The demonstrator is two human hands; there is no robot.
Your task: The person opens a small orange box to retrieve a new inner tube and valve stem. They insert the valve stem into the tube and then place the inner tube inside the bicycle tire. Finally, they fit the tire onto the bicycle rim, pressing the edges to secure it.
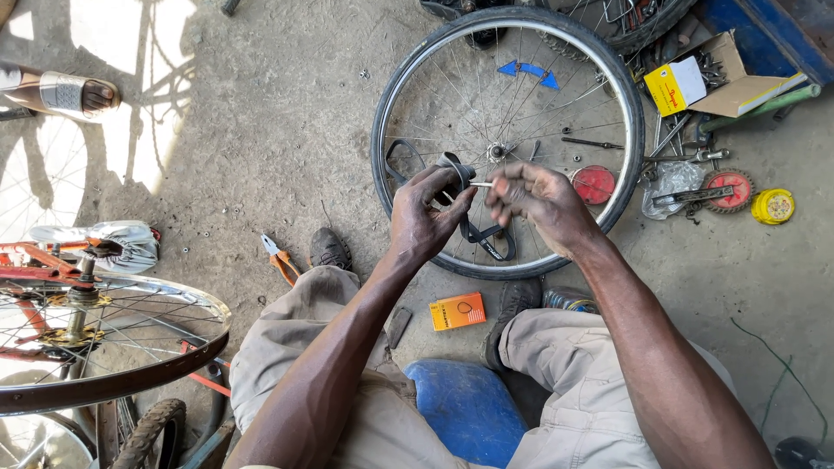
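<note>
Head view, left hand gripping inner tube, right hand pinching its valve, cardboard box open.

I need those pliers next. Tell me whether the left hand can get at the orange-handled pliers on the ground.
Probably yes. The orange-handled pliers lie in the open on the ground beside the left knee, with nothing on top. But the left hand is now holding the black inner tube, so it must let go first.

right hand motion-blurred, red bicycle cut off left, second tyre cropped at top
</note>
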